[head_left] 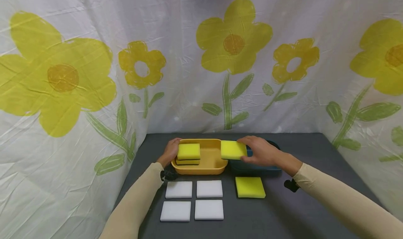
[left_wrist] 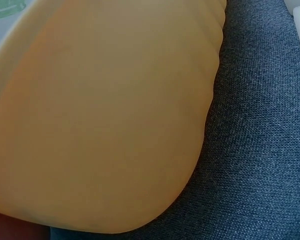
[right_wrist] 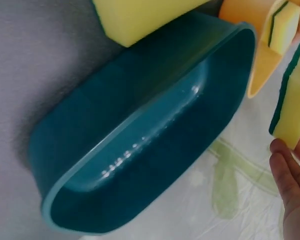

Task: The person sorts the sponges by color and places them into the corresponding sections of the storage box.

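In the head view my right hand [head_left: 259, 151] pinches a yellow sponge [head_left: 232, 150] by its right side, fingers on top and thumb below. The right wrist view shows this sponge [right_wrist: 294, 95] with its dark green scouring layer. It is held above the adjoining ends of a yellow tub [head_left: 212, 170] and a dark blue tub [right_wrist: 140, 125]. My left hand [head_left: 171, 151] grips the left end of the yellow tub at its rim. Beside that hand, stacked yellow sponges [head_left: 189, 151] lie inside the tub. The tub's outer wall [left_wrist: 110, 125] fills most of the left wrist view.
Another yellow sponge [head_left: 250, 187] lies on the dark grey table [head_left: 252, 221] in front of the blue tub. Several white sponges [head_left: 209, 210] lie in two rows before the yellow tub. A white curtain [head_left: 179, 74] with printed flowers hangs behind and at the sides.
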